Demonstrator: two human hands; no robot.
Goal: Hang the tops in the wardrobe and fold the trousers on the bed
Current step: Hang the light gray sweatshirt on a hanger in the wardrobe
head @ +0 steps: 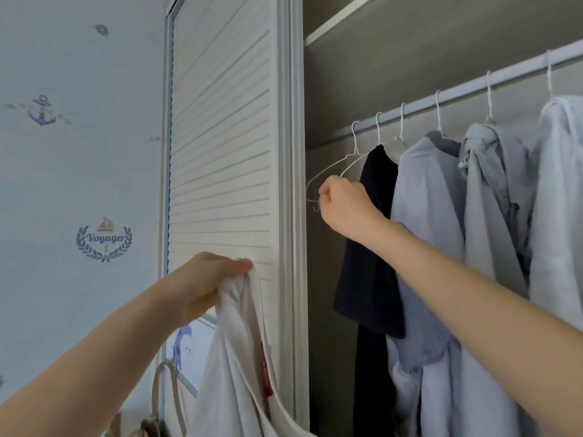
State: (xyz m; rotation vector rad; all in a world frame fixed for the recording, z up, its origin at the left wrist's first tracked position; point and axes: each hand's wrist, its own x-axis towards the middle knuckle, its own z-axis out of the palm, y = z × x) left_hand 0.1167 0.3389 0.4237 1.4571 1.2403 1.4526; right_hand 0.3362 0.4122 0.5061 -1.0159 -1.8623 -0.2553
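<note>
Nautical wallpaper flanks the open wardrobe, where several tops already hang along the rail. Her right hand grips an empty wire hanger at the rail's left end; her left hand bunches a white top by the slatted door. She'd best unhook the hanger fully, then feed it through the neck

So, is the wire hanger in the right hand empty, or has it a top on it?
Empty. The hanger is bare wire, hooked on the rail; the white top hangs from the left hand.
</note>
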